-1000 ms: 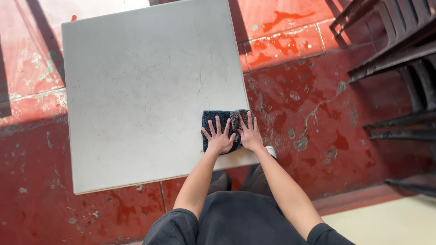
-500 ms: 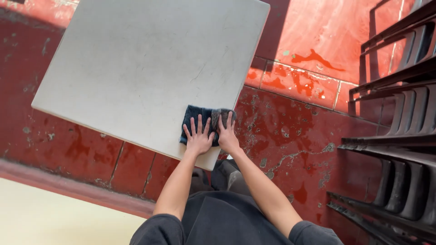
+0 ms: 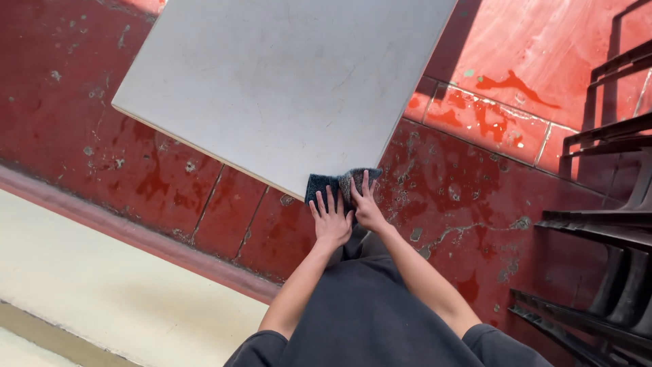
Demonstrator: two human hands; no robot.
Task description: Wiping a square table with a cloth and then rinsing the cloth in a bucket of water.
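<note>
Both hands were pressed flat on a dark folded cloth (image 3: 334, 185) at the near corner of the grey tabletop (image 3: 285, 81). The left hand (image 3: 331, 221) lay with its fingers (image 3: 319, 204) spread apart, their tips on the cloth and the palm already past the tabletop's edge. The right hand (image 3: 367, 204) lay just beside it, fingers straight and close together, likewise flat on the cloth rather than clamped around it.

Compared with 1 second earlier, the cloth had been drawn from a spot inside the tabletop's near edge to the very corner, where part of it appeared to hang over the edge beneath the palms. In the same time the tabletop had swung in the view, from nearly square-on to steeply tilted, most likely because the head had turned.

From this it was judged that a wiping stroke had been carried to its end at the corner, with the wide surface beyond the fingertips left bare.

Below the wrists a red, worn tiled floor (image 3: 475, 204) was seen, and well to the right of the fingers stacked dark chairs (image 3: 604, 224) stood.
</note>
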